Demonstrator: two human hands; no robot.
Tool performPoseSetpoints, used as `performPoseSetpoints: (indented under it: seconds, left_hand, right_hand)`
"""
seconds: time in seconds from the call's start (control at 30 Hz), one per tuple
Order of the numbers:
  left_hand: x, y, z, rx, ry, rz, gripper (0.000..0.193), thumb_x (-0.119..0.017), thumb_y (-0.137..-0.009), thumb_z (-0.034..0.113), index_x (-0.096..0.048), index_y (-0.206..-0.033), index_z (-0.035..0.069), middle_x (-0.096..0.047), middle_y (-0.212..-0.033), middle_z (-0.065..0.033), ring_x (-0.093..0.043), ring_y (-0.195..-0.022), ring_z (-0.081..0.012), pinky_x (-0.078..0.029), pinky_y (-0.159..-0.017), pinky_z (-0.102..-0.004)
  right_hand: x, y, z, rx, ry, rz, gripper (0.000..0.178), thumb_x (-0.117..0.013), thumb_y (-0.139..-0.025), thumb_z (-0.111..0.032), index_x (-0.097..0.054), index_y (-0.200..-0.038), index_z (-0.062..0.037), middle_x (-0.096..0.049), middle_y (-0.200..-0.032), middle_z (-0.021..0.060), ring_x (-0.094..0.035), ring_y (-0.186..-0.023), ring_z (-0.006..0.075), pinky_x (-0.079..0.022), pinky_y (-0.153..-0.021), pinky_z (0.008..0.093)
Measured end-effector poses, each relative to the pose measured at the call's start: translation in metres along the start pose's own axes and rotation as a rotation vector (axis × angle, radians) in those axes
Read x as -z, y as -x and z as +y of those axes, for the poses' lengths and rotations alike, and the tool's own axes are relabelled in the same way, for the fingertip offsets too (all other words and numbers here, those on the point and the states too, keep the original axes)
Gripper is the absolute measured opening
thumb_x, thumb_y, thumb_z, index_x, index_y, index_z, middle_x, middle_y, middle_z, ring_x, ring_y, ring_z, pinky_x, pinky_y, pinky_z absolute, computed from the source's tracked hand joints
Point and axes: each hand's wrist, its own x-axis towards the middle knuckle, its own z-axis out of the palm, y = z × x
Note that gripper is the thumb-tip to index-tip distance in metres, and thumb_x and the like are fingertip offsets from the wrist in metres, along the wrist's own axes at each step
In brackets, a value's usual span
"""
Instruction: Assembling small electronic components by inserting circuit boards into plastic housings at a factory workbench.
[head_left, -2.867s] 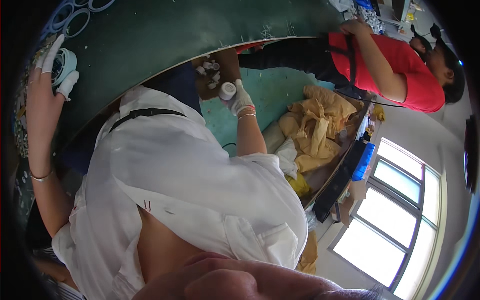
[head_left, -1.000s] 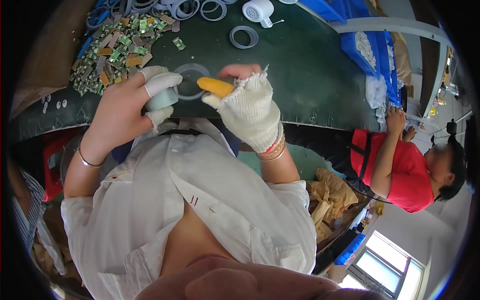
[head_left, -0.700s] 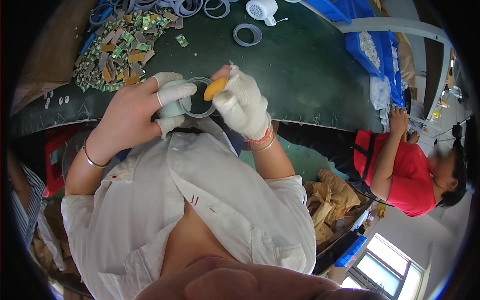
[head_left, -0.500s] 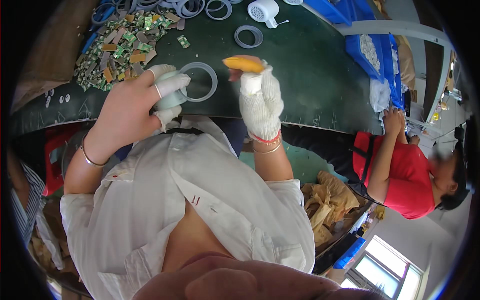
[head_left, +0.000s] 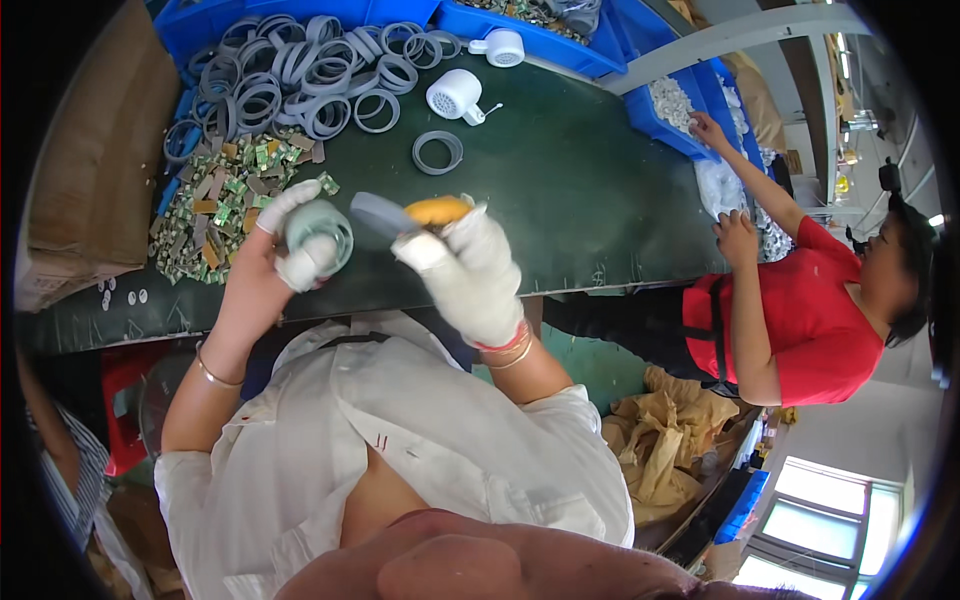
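My left hand (head_left: 262,278), white covers on its fingertips, is closed around a pale green round plastic housing (head_left: 335,228) just over the table's near edge. In my right hand (head_left: 468,270), which wears a white knitted glove and a yellow finger cover, a grey plastic ring (head_left: 378,214) is pinched between thumb and finger. The ring is tilted, nearly edge-on, to the right of the housing and apart from it. Motion blurs the ring a little.
Small green circuit boards (head_left: 225,215) lie piled at the left, with many grey rings (head_left: 325,85) behind them. A single ring (head_left: 437,153) and a white fan-like housing (head_left: 455,96) lie farther back. At the right, a co-worker in red (head_left: 785,315) reaches into a blue bin (head_left: 645,118).
The ring that was beside the housing at my left hand is now in my right hand, which moved left to it. The view has shifted, showing more rings. The co-worker's hand went into the bin.
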Motion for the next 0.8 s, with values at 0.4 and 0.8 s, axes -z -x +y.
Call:
performPoseSetpoints:
  seconds: [0.4,0.8]
  left_hand:
    - [-0.024,0.003,0.002,0.068,0.539,-0.139,0.098,-0.074,-0.076,-0.003,-0.015,-0.153,0.011,-0.047,-0.136,-0.0126,-0.058,-0.114,-0.0236,-0.051,-0.096,-0.0363]
    - [-0.032,0.009,-0.004,-0.027,0.420,-0.043,0.100,-0.075,-0.074,0.001,-0.016,-0.154,0.010,-0.042,-0.143,-0.0098,-0.047,-0.129,-0.0235,-0.038,-0.108,-0.0387]
  right_hand:
    - [-0.004,-0.003,-0.001,0.002,-0.012,-0.142,0.020,-0.071,-0.085,-0.018,-0.070,-0.098,-0.0022,-0.067,-0.079,0.0072,-0.057,-0.071,0.0156,-0.046,-0.072,0.0296]
    - [-0.007,0.002,-0.002,0.126,0.045,-0.091,0.027,-0.075,-0.080,-0.022,-0.068,-0.097,-0.0018,-0.066,-0.075,0.0100,-0.062,-0.067,0.0265,-0.048,-0.071,0.0368]
